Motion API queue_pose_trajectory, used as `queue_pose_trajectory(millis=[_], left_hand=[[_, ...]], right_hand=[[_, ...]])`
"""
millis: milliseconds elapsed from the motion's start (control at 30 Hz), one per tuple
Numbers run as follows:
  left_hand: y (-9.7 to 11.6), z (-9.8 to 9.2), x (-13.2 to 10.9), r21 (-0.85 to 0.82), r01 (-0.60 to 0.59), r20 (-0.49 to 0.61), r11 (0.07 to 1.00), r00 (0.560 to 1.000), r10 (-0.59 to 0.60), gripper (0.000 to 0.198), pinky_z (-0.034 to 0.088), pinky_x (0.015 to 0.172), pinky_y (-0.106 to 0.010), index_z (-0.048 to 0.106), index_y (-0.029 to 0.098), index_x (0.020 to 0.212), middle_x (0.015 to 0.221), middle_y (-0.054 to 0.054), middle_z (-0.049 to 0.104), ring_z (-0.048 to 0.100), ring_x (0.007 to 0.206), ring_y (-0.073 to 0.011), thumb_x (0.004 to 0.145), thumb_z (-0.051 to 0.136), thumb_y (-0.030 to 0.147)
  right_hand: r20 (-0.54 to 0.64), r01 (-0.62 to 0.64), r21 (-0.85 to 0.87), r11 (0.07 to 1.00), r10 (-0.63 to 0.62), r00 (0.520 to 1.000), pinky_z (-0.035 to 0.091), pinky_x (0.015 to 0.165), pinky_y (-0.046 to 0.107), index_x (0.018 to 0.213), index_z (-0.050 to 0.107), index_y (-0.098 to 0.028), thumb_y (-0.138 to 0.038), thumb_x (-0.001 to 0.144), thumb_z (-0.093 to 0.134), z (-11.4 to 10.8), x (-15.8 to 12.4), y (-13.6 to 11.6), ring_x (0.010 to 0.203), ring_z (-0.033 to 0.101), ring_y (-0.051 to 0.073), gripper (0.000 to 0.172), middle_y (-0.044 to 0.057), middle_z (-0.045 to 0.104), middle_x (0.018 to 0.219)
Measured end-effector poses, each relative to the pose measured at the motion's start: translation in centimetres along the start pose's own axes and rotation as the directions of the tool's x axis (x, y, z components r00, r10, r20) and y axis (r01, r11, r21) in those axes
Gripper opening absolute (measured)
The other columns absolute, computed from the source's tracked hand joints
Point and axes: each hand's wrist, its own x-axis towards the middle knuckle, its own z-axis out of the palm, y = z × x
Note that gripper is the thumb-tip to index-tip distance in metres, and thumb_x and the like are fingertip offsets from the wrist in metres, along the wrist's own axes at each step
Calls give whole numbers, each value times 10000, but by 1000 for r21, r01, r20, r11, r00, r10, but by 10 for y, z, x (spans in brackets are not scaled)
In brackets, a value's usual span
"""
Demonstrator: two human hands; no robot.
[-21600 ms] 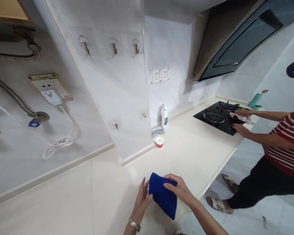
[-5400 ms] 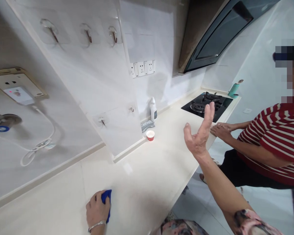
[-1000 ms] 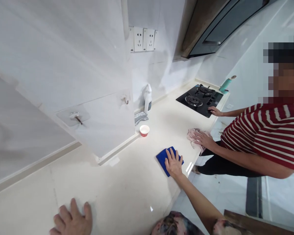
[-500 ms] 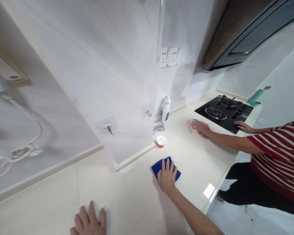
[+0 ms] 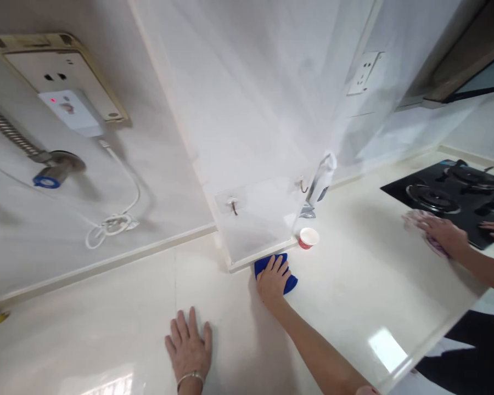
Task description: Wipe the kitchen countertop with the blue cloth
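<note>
My right hand (image 5: pixel 273 280) presses on a folded blue cloth (image 5: pixel 290 283), holding it against the white countertop (image 5: pixel 337 307) at the foot of the white wall corner. The cloth's far edge meets the wall's base strip. My left hand (image 5: pixel 190 345), with a bracelet at the wrist, lies flat on the counter with fingers spread and nothing in it. Just beyond the cloth, to the right, stands a small red and white tub (image 5: pixel 308 238).
A white bottle (image 5: pixel 323 178) and a silvery packet (image 5: pixel 307 212) stand behind the tub. At right, another person's hand (image 5: pixel 447 233) presses a pinkish cloth (image 5: pixel 414 218) beside the black gas hob (image 5: pixel 432 197). Hooks, sockets and a plugged-in cable (image 5: pixel 125 164) are on the walls.
The blue cloth under my right hand has moved up against the wall's base. The view has turned left, bringing the plug and valve into sight. The other person's cloth is now nearer the hob.
</note>
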Motion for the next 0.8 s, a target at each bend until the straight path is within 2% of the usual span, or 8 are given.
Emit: queue_pose_trajectory(millis=[133,267,333,467,533,600,667,800], left_hand=[[-2,1,-1,16,-13,-38,1000,999,14,654,188,1249,-600,361,157,1552,1665,-184,315,179,1566,-369,973,288,452],[-1,-3,-2,-8,-14,-26,1000,1000,14,642,189,1247,-606,354,165,1555,1667,-180,311,172,1568,-367,981,289,444],[1,-7,-2,-20,-19,-14,1000,1000,18,638,182,1247,-612,362,156,1551,1665,-190,309,177,1566,-372,984,284,437],[4,-16,-3,-47,-37,13,998,999,37,630,159,1249,-616,372,136,1544,1665,-204,300,175,1563,-383,983,277,406],[5,-18,-2,-74,-30,7,997,1000,30,638,149,1247,-620,372,128,1544,1664,-211,298,166,1563,-389,983,258,410],[5,-18,-1,-116,-22,-2,993,1000,22,665,140,1243,-629,370,122,1544,1661,-220,295,155,1563,-396,982,226,447],[5,-16,2,-158,-24,1,987,1000,24,706,134,1241,-636,374,122,1542,1661,-221,290,150,1563,-400,974,186,497],[6,-16,6,-188,-27,28,982,999,33,760,135,1238,-639,380,126,1537,1668,-214,275,147,1562,-397,949,154,551]], right_hand=[[81,148,49,988,-151,985,190,1074,795,1541,315,57,-289,886,422,14,-38,-42,1462,280,536,748,370,262,1592],[173,344,130,930,-363,916,148,1112,789,1572,291,-3,-366,899,477,12,-67,-63,1497,195,531,787,309,196,1642],[216,483,185,856,-515,830,148,1161,737,1585,288,-45,-407,930,479,-1,-79,-59,1514,170,508,773,257,192,1663],[234,717,341,607,-794,561,141,1225,653,1597,304,-163,-449,978,445,-34,-109,-34,1545,136,430,697,152,227,1683],[228,746,382,544,-839,495,147,1234,637,1597,305,-191,-458,984,446,-47,-128,-14,1554,122,400,683,135,240,1683],[216,759,404,511,-859,464,160,1242,613,1598,300,-207,-483,995,433,-56,-144,8,1560,121,370,677,121,264,1677],[202,762,412,500,-866,458,172,1249,591,1594,309,-226,-517,999,422,-60,-155,35,1561,135,346,672,104,303,1665],[186,718,374,587,-806,562,206,1246,582,1579,346,-270,-521,965,490,-65,-162,93,1552,185,325,679,72,348,1649]])
